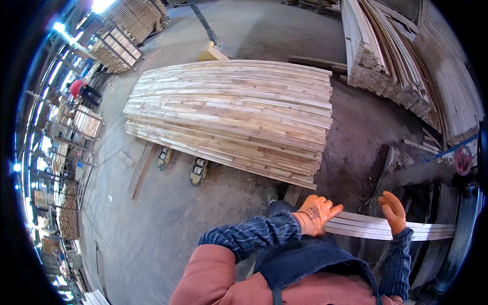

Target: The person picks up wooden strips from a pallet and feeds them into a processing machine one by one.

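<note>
My left hand, in an orange glove, rests on the near end of a few pale wooden strips that lie flat and run off to the right. My right hand, also in an orange glove, is raised just above the same strips, fingers loosely curled, and I cannot tell if it touches them. In front of me stands a big stack of long wooden boards on a pallet truck whose wheels show under its near edge.
More stacked boards fill the right side. A machine with a red handwheel sits at the far right. Loose planks lie on the concrete floor. A person in a red top works far left among racks of timber.
</note>
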Tool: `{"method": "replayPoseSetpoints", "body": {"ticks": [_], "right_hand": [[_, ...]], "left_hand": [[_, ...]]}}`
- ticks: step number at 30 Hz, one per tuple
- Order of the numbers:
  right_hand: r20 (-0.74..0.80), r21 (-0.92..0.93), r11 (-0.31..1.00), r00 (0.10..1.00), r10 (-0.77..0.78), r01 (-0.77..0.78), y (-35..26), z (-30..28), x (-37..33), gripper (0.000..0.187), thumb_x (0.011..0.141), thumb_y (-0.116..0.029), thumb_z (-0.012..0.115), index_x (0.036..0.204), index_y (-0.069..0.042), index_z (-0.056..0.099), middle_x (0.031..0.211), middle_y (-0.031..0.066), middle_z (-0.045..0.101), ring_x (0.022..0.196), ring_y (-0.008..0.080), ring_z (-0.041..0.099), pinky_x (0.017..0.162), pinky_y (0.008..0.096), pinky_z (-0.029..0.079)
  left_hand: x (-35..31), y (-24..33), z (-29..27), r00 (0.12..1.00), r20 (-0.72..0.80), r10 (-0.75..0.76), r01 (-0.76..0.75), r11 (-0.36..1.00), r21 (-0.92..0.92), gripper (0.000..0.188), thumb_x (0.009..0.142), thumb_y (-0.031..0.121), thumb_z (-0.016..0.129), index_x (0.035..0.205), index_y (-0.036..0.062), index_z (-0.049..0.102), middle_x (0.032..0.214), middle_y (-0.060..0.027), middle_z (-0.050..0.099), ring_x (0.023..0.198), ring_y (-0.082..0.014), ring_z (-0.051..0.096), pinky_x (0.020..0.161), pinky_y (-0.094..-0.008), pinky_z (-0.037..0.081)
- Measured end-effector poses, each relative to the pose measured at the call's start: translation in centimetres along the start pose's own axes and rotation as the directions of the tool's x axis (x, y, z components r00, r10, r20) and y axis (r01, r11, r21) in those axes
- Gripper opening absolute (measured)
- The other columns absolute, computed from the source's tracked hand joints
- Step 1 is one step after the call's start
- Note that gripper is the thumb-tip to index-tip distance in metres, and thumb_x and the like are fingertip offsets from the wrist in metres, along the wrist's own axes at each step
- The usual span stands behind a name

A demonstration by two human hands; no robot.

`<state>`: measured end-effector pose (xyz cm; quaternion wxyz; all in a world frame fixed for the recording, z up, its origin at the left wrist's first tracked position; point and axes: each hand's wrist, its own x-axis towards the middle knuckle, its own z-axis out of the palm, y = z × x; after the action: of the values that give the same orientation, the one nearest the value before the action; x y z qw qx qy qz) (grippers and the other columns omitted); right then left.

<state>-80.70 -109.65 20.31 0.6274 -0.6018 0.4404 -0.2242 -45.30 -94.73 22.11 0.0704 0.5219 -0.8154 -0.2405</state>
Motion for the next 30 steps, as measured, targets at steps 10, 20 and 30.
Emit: {"method": "replayPoseSetpoints", "body": {"ticks": [10, 20, 30], "right_hand": [[0.115, -0.083, 0.967, 0.962, 0.249, -0.24, 2.5, 11.9, 15.2, 0.056, 0.097, -0.012, 0.072, 0.148, -0.001, 0.051, 0.143, 0.0166, 0.06, 0.135, 0.0253, 0.056, 0.114, 0.0396, 0.046], [-0.149, -0.148, 0.847, 0.858, 0.491, -0.511, 23.1, 20.0, 37.3, 0.073, 0.096, -0.038, 0.074, 0.15, 0.002, 0.046, 0.152, 0.0221, 0.051, 0.137, 0.031, 0.051, 0.115, 0.0399, 0.041], [-0.181, 0.425, 0.753, 0.768, 0.614, -0.502, 38.0, 20.9, 50.8, 0.054, 0.099, -0.006, 0.065, 0.147, 0.001, 0.044, 0.144, 0.0196, 0.058, 0.127, 0.0312, 0.061, 0.111, 0.0409, 0.047]], "left_hand": [[1.3, -15.9, 6.6, 0.892, -0.023, -0.451, 0.137, 0.319, -0.938, 0.062, 0.086, 0.03, 0.08, 0.136, 0.0009, 0.061, 0.119, -0.0206, 0.072, 0.108, -0.0301, 0.072, 0.097, -0.0406, 0.057], [-12.2, -37.7, 19.9, 0.487, 0.392, -0.781, 0.618, -0.009, -0.786, 0.053, 0.084, 0.019, 0.082, 0.13, 0.0009, 0.064, 0.109, -0.0128, 0.072, 0.098, -0.0203, 0.069, 0.09, -0.0327, 0.056], [-7.7, -59.5, 22.6, 0.353, 0.455, -0.818, 0.026, -0.477, -0.878, 0.078, 0.099, 0.056, 0.062, 0.154, 0.0049, 0.039, 0.152, -0.0197, 0.048, 0.139, -0.0344, 0.05, 0.117, -0.0439, 0.038]]}}
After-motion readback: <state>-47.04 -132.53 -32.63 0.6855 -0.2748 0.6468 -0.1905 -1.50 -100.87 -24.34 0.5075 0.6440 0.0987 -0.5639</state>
